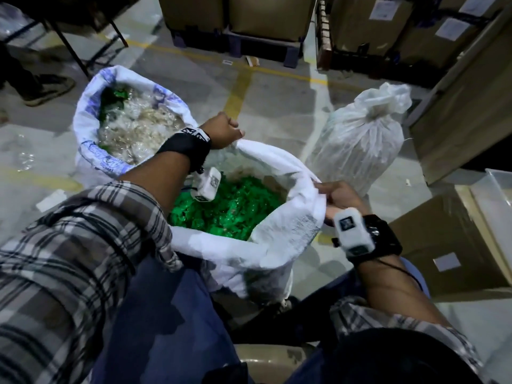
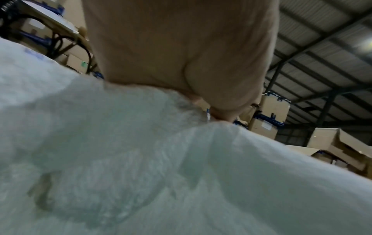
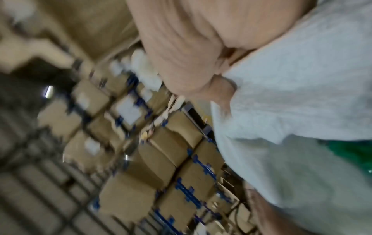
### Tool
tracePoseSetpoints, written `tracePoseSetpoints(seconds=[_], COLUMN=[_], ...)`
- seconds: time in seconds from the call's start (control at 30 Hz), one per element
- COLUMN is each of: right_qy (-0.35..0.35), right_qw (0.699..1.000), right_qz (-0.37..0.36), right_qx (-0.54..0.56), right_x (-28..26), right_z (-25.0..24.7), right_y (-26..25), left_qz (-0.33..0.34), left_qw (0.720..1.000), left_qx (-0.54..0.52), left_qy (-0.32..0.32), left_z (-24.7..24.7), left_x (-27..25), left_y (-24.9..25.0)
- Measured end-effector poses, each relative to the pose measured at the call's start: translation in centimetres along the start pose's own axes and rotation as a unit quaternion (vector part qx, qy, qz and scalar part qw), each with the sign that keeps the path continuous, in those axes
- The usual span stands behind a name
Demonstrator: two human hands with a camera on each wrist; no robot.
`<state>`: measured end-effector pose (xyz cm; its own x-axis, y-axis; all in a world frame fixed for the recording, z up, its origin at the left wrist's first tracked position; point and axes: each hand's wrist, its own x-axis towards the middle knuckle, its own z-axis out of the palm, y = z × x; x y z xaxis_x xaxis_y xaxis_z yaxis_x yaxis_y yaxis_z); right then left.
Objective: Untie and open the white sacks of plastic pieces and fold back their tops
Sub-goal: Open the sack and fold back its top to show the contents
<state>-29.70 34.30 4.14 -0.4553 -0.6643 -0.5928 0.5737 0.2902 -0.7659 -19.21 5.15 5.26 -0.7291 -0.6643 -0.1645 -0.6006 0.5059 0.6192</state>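
Sack upright, mouth up, both hands gripping rim

Person wore a grey-and-white plaid shirt, blue trousers, black wrist straps carrying white cameras.

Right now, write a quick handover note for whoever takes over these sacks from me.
Left hand grips the far rim of the near sack; right hand grips its right rim.
Near sack: open, green pieces showing, top partly rolled back.
Far-left sack: open, top folded back, done.
Third sack, to the right: tied shut.
Left: finish folding the near sack's top, then untie, open and fold the third.
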Motion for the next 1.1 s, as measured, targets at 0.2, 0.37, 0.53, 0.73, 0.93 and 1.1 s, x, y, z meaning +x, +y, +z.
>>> tracePoseSetpoints(seconds=[0.2,0.37,0.53,0.73,0.93,1.1], right_qy=[0.032,0.008,0.024,0.124,0.281,0.207], right_qw=[0.995,0.996,0.989,0.957,0.766,0.926], right_qz=[0.012,-0.011,-0.141,-0.142,-0.259,-0.165], right_qx=[0.097,0.087,-0.027,-0.221,-0.517,-0.270], right_x=[0.4,0.3,0.6,1.2,0.7,0.9], right_z=[1.6,2.2,1.5,1.3,1.9,1.5], right_y=[0.0,-0.7,-2.7,-0.7,1.7,1.6], left_qz=[0.068,0.401,0.381,0.141,0.101,0.197], left_qw=[0.990,0.897,0.896,0.964,0.964,0.955], left_qx=[0.121,0.178,0.224,0.141,0.140,0.120], left_qy=[0.021,0.048,-0.039,-0.175,-0.203,-0.188], left_z=[1.8,3.8,4.7,3.4,3.2,3.4], left_x=[-0.6,-3.3,-4.4,-3.0,-2.1,-2.3], left_y=[0.5,3.2,5.5,8.3,8.8,7.1])
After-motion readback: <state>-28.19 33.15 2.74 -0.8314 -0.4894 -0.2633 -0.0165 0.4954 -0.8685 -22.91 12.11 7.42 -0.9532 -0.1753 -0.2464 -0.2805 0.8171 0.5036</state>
